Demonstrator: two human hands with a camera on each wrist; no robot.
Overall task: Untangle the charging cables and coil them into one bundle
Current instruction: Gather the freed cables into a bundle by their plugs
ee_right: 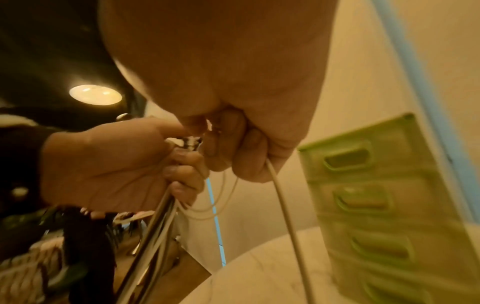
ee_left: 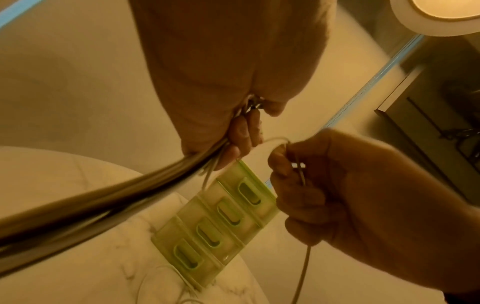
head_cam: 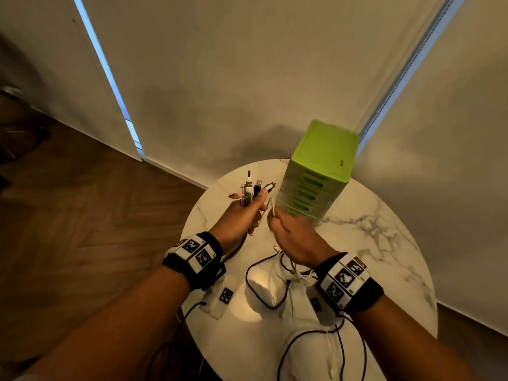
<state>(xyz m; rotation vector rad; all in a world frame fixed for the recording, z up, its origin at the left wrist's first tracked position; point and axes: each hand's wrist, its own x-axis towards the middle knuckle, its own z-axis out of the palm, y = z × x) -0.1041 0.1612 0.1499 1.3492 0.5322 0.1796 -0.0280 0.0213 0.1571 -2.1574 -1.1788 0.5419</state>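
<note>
My left hand (head_cam: 242, 215) grips a bunch of charging cables, with several plug ends (head_cam: 254, 185) sticking up out of the fist. In the left wrist view the gathered cable strands (ee_left: 109, 205) run down from that fist (ee_left: 228, 127). Just to its right, my right hand (head_cam: 291, 232) pinches a thin white cable (head_cam: 272, 206). The right wrist view has that white cable (ee_right: 285, 216) hanging from the curled fingers (ee_right: 249, 148). Loose dark and white cable loops (head_cam: 264, 287) lie on the round marble table (head_cam: 384, 243) beneath both wrists.
A green plastic drawer tower (head_cam: 319, 169) stands on the table right behind my right hand. Light curtains (head_cam: 247, 64) hang behind the table. Wooden floor (head_cam: 82, 202) lies to the left. Small white tagged boxes (head_cam: 224, 296) sit on the table under my wrists.
</note>
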